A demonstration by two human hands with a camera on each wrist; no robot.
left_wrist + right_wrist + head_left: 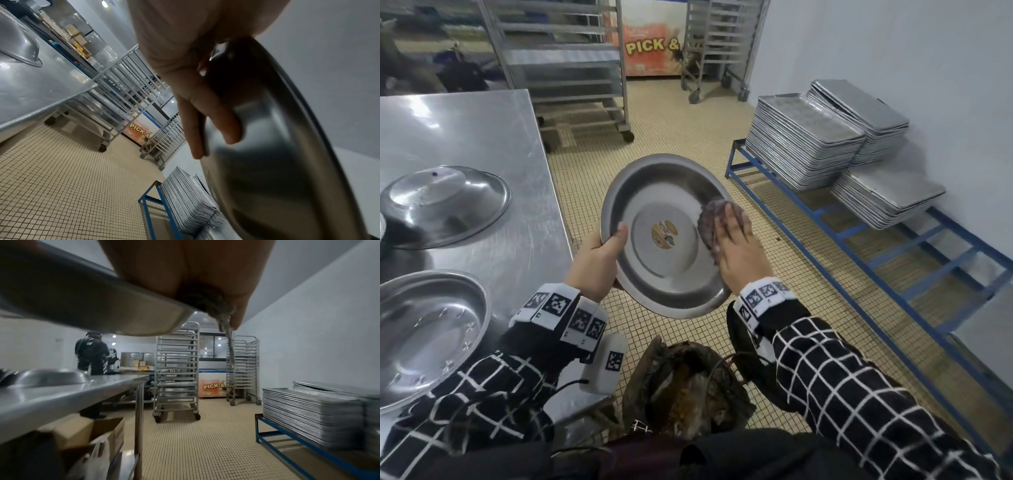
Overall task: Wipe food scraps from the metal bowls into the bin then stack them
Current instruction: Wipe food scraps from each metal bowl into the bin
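Note:
A round metal bowl (664, 236) with a yellow sticker in its middle is held tilted above the bin (685, 394). My left hand (599, 260) grips its left rim, thumb inside and fingers (211, 116) behind the bowl (277, 154). Inside the bowl's right side, my right hand (736, 246) presses a greyish cloth (710, 222) flat with straight fingers. In the right wrist view the cloth (218, 316) hangs below my palm beside the bowl's underside (92, 305). The bin holds brown scraps in a dark liner.
A steel table (482, 137) on the left carries an upturned bowl (445, 205) and an upright bowl (428, 335). Stacks of metal trays (825, 144) sit on a blue rack (859, 240) at right. Wheeled tray racks (571, 68) stand behind; another person (92, 352) works far off.

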